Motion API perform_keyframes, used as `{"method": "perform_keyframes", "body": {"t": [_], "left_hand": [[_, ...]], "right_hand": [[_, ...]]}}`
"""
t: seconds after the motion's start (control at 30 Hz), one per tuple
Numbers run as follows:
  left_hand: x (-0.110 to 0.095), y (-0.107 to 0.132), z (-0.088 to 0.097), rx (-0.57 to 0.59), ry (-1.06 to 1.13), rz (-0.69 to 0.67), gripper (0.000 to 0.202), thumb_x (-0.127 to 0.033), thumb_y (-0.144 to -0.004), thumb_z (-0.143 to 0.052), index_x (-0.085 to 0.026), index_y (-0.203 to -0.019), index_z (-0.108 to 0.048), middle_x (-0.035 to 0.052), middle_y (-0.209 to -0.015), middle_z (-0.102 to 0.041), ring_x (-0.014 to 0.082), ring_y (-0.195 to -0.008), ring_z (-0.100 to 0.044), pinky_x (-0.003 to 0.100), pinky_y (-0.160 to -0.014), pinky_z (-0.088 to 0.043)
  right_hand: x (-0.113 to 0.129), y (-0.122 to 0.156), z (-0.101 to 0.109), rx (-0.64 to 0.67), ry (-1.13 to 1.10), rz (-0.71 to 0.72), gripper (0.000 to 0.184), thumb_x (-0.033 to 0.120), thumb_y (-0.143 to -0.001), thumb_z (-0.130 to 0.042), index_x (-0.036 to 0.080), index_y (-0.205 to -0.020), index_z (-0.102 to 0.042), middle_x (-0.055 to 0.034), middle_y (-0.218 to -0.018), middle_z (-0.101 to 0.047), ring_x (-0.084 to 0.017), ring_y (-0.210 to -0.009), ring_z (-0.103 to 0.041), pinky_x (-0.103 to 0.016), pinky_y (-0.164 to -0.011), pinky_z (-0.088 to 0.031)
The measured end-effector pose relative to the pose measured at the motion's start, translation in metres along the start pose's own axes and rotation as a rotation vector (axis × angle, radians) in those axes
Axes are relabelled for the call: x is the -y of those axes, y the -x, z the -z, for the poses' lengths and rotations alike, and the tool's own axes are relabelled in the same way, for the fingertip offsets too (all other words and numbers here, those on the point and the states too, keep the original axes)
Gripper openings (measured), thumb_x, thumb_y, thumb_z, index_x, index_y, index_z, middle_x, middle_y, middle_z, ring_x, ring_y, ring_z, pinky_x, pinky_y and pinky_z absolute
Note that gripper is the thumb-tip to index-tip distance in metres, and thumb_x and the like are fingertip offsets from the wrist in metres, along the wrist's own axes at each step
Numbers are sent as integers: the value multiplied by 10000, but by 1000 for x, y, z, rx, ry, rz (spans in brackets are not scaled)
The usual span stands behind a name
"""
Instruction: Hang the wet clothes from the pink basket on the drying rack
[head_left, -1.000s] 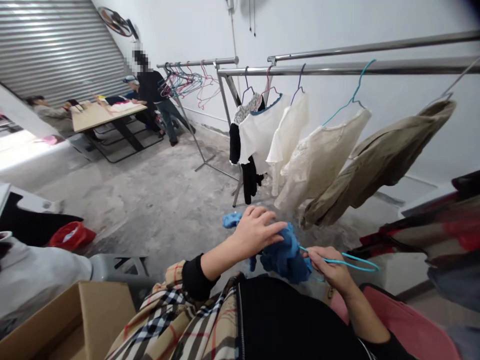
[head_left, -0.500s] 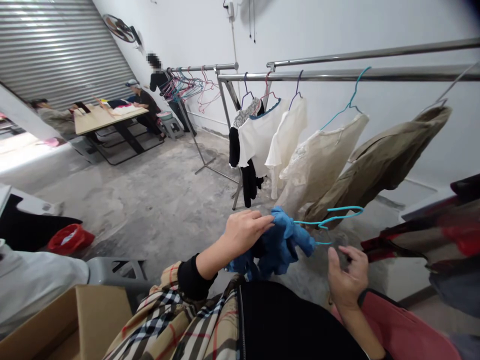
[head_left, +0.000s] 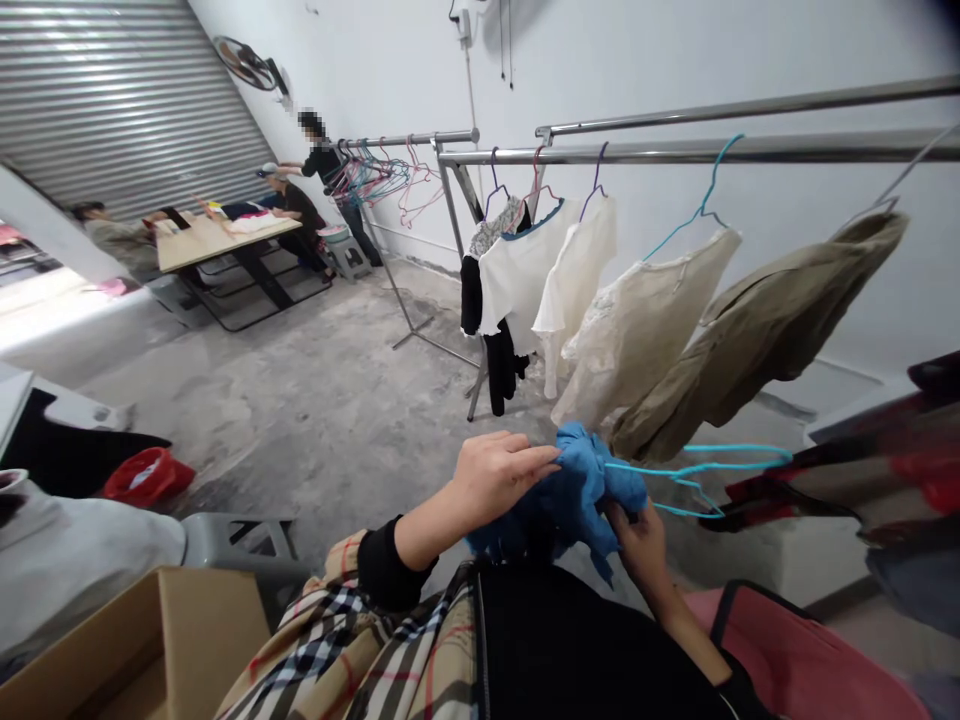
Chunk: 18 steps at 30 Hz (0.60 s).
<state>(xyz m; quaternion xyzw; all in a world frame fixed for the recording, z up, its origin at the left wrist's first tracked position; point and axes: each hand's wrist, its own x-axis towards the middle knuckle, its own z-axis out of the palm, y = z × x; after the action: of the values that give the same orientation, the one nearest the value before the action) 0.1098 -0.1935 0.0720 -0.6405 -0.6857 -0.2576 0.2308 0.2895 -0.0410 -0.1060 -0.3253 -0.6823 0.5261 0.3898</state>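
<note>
A bunched blue garment (head_left: 574, 490) hangs in front of my body, its full shape hidden in folds. My left hand (head_left: 502, 475) pinches its upper left edge. At the garment's lower right, my right hand (head_left: 637, 540) is closed on the cloth, its fingertips partly hidden behind the folds. A turquoise clothes hanger (head_left: 660, 470) sticks out of the garment toward the right, with its hook pointing away from my hands. Part of the hanger is hidden inside the cloth.
Tops and khaki trousers (head_left: 765, 320) hang from a metal rail (head_left: 675, 152) ahead. Bare hangers (head_left: 375, 175) crowd a farther rack. People sit and stand around a table (head_left: 225, 245) at the back left. A cardboard box (head_left: 214, 640) and grey stool (head_left: 240, 540) are at my left, a pink chair (head_left: 810, 650) at right.
My right hand has moved left from beside the hanger and taken hold of the blue garment. The hanger and garment have shifted right, and the hanger's hook extends farther right.
</note>
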Motion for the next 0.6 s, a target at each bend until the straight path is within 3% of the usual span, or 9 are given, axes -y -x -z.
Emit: {"method": "perform_keyframes", "body": {"t": [0.17, 0.37, 0.47, 0.6], "left_hand": [[5, 5, -1, -21, 27, 26, 268, -416, -940, -524, -268, -927, -747, -33, -635, -657, 78, -565, -578, 210, -532, -368], [5, 6, -6, -12, 46, 42, 279, -427, -939, -522, -271, -927, -753, -30, -622, -654, 74, -559, -578, 204, -515, -360], [7, 5, -7, -15, 46, 73, 297, -440, -941, -511, -273, -931, -756, -25, -627, -657, 76, -562, -581, 199, -524, -373], [8, 6, -9, -1, 62, 66, 279, -434, -939, -519, -282, -950, -751, -29, -651, -669, 73, -580, -591, 196, -531, -377]], "right_hand": [[-6, 17, 16, 136, -60, -82, 326, 469, -748, -701, 206, -931, -759, -86, -1088, -726, -290, -1088, -630, -470, -1031, -441], [-25, 16, 25, 17, -251, -199, 297, 508, -686, -749, 231, -793, -760, -76, -1115, -719, -293, -1102, -629, -477, -1011, -448], [-32, 16, 32, 66, -230, -186, 321, 529, -671, -752, 216, -615, -712, -87, -1062, -726, -293, -1060, -642, -461, -978, -466], [-28, 15, 31, 146, -56, -181, 348, 538, -708, -716, 204, -795, -755, -107, -1055, -715, -298, -1100, -612, -474, -1029, -420]]}}
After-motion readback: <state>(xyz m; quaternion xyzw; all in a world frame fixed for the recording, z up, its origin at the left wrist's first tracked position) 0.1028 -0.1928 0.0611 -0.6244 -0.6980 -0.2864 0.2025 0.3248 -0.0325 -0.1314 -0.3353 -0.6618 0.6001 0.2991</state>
